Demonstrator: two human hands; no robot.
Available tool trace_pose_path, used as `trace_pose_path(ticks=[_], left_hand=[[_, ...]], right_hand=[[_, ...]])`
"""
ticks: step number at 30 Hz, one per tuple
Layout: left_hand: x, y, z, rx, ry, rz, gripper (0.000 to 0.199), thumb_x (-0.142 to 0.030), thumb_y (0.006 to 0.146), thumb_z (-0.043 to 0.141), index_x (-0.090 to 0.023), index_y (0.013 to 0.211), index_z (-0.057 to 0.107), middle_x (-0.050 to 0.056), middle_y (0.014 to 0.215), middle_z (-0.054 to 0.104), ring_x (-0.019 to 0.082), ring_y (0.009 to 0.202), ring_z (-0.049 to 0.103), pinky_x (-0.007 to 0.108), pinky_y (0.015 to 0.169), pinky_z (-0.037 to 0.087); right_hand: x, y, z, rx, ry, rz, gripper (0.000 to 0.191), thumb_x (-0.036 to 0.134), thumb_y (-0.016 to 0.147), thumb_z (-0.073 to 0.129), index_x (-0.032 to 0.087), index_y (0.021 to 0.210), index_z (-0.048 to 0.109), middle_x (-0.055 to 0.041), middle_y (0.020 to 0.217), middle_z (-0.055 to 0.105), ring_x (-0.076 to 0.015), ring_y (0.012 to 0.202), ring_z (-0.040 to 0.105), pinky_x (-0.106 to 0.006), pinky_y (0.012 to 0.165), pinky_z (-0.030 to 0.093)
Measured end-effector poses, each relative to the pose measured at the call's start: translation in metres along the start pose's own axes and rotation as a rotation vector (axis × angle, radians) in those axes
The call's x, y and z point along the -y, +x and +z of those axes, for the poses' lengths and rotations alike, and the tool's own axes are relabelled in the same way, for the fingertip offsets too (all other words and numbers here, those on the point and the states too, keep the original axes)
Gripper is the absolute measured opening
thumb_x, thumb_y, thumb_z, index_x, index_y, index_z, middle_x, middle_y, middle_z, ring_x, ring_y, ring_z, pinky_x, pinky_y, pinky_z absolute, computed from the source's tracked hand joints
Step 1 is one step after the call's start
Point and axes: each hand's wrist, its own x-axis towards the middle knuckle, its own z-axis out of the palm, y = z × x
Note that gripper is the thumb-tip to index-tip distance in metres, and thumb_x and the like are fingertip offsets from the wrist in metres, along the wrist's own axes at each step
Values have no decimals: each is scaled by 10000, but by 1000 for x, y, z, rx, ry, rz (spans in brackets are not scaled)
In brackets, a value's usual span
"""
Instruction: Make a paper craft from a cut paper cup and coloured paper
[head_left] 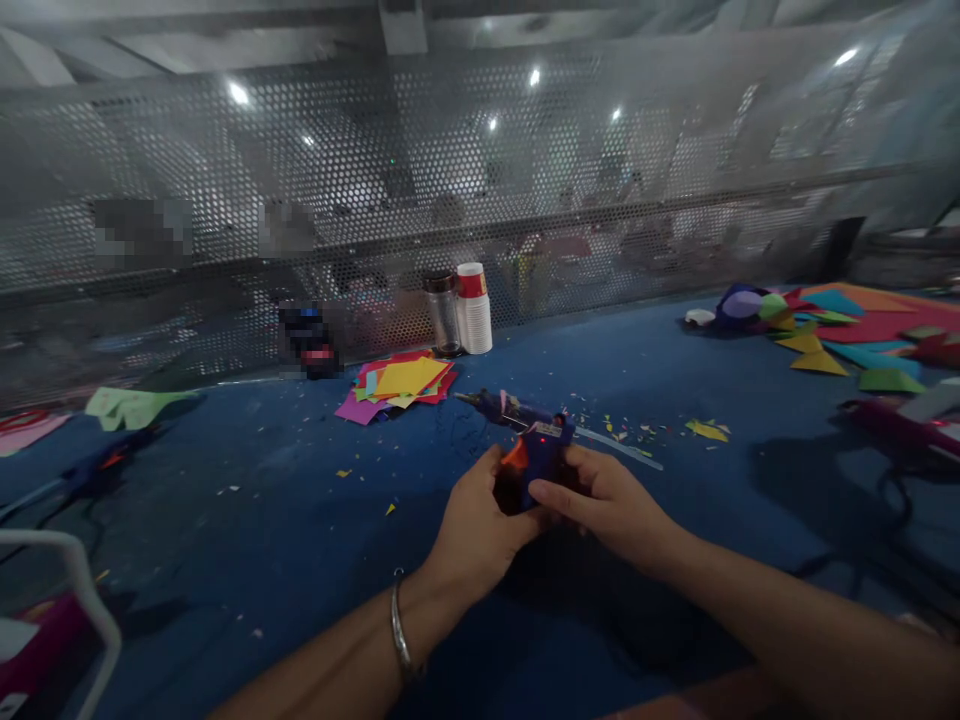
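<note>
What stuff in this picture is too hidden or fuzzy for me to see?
All in the head view:
- Most of the handle of the blue glue gun: covered by the left hand and right hand.
- The rest of the purple thing at lower left: cut off by the left edge.
- Whatever lies beyond the perforated screen: dim and blurred behind its mesh.
- The dark object near the colored papers: scrambled by blocky pixels.

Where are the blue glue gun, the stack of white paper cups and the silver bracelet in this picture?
Blue glue gun (547,450): head view, on its body.
Stack of white paper cups (474,320): head view, on its side.
Silver bracelet (398,628): head view, on its band.
</note>
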Motion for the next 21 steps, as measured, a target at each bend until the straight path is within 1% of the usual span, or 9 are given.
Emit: trace_pose_path(ticks=[3,6,10,12,14,16,18,19,21], left_hand=[[2,0,1,39,50,-12,421,-188,643,809,-206,1012,608,51,970,720,249,903,669,345,814,494],[2,-1,0,63,125,-63,410,-210,611,819,-199,951,592,40,918,689,221,828,638,323,745,483],[-3,-10,-1,140,360,-113,302,-255,682,762,-192,944,626,32,896,645,173,695,563,305,642,449],[-7,-17,-1,227,507,-6,247,-244,720,739,-203,954,673,39,929,649,197,788,576,334,732,459],[-9,-24,0,339,571,129,262,-245,747,743,-223,1003,692,39,986,666,224,948,582,375,907,430],[-7,-28,1,439,581,215,308,-272,764,754,-243,1063,686,37,1041,676,224,1012,576,382,989,393],[-2,-29,0,524,602,279,348,-285,769,762,-249,1105,680,44,1085,678,220,1031,573,353,970,410],[1,-28,0,552,614,308,360,-284,773,762,-250,1121,677,46,1095,680,219,1039,570,336,950,421],[4,-26,-2,579,637,351,368,-273,784,755,-246,1142,671,46,1100,689,219,1055,565,319,930,431]], right_hand=[[0,-1,0,-10,35,-28,335,467,798,648,183,974,656,-37,832,683,-182,726,643,-263,586,498],[2,5,-15,-54,-94,29,284,439,790,625,176,894,640,17,644,598,-135,523,559,-239,466,440],[9,31,-60,-143,-422,181,198,368,830,589,177,810,639,46,515,536,-121,466,533,-225,461,426],[11,50,-89,-173,-501,234,177,309,855,579,168,765,638,39,502,540,-110,446,514,-222,454,412],[11,69,-115,-179,-597,303,230,285,890,568,155,713,634,35,484,521,-106,442,502,-222,449,400],[8,85,-136,-161,-685,376,276,303,935,548,132,748,656,13,575,575,-122,526,575,-227,502,452],[2,99,-149,-131,-763,438,212,330,948,593,133,1002,649,-25,899,672,-139,721,645,-294,643,548],[-1,104,-153,-116,-796,458,243,336,945,599,141,1084,640,-46,1018,672,-170,820,661,-334,709,565],[-6,112,-158,-81,-855,483,295,342,954,586,151,1177,615,-67,1157,643,-217,958,654,-399,801,563]])
